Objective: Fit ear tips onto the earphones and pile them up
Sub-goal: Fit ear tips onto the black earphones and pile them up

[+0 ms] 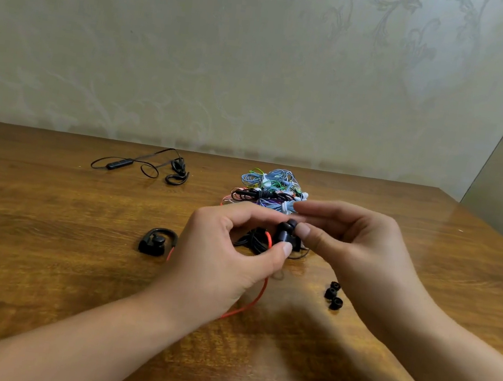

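I hold one black earbud (pixel 284 234) up above the tabletop (pixel 43 258), pinched in my left hand (pixel 229 251) between thumb and curled fingers, so its nozzle points to the right where I can reach it. My right hand (pixel 355 242) meets it there: thumb and forefinger close on the small black ear tip (pixel 292 223) sitting at the end of the nozzle, and I judge I am pressing it home, though I cannot tell whether it is fully seated. The red cable (pixel 256 299) runs down from the bud behind my left hand to the wood, and its twin earbud (pixel 157 242) with the ear hook lies on the tabletop to the left, out of the way until its turn.

Three spare ear tips (pixel 333 295) lie close together just beside my right wrist, near enough to pick up without stretching. Behind my hands sits the pile of coiled earphones (pixel 268 189) in blue, green, black and pink, probably where this pair goes once both buds are fitted. A separate black earphone set (pixel 148 165) lies at the back left, well apart from the pile.
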